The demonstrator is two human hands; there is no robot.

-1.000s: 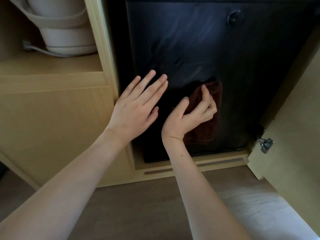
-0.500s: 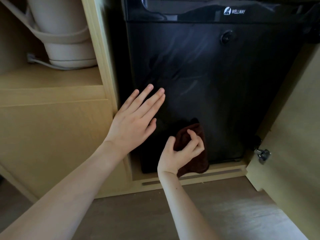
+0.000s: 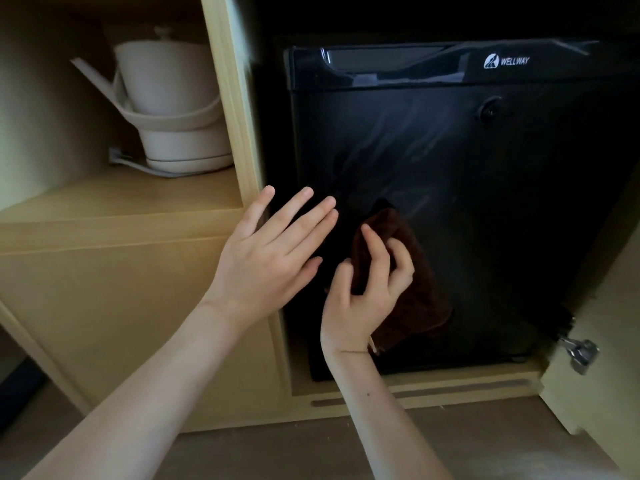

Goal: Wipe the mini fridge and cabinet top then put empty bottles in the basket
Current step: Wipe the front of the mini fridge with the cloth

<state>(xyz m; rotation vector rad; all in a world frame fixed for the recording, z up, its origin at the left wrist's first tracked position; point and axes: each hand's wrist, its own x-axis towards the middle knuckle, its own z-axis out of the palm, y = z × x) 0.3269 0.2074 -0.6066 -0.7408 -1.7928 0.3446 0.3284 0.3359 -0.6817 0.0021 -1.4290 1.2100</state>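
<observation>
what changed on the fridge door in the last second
The right hand swept the cloth down the fridge door toward its bottom edge, then back up to mid-height, fingers gripping it throughout. The left hand stayed flat at the door's left edge.

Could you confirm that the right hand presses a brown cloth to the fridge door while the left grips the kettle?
Not quite: the head view shows the left hand open by the left edge of the fridge door, not on the kettle. The right hand does press the brown cloth.
</observation>
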